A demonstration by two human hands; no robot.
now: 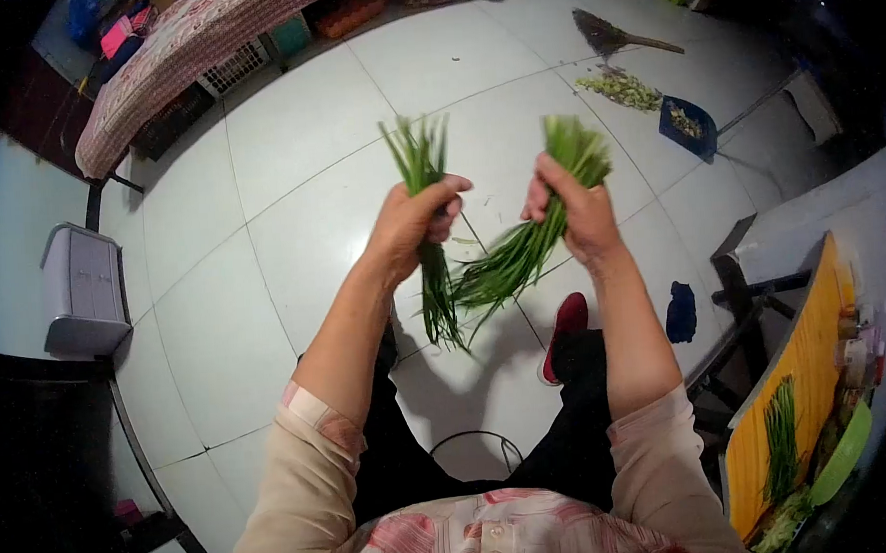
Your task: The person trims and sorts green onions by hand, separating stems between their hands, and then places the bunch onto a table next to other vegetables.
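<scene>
Green stalks (518,261) run through left grip (412,220) and right grip (582,209).

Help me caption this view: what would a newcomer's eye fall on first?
Probably the bunch of long, thin green stalks in the right hand and the slimmer green bunch in the left hand, both above the white tiled floor. Next, perhaps the red shoe below the right hand, then the flat yellow board at lower right, bearing more slender green stalks.
</scene>
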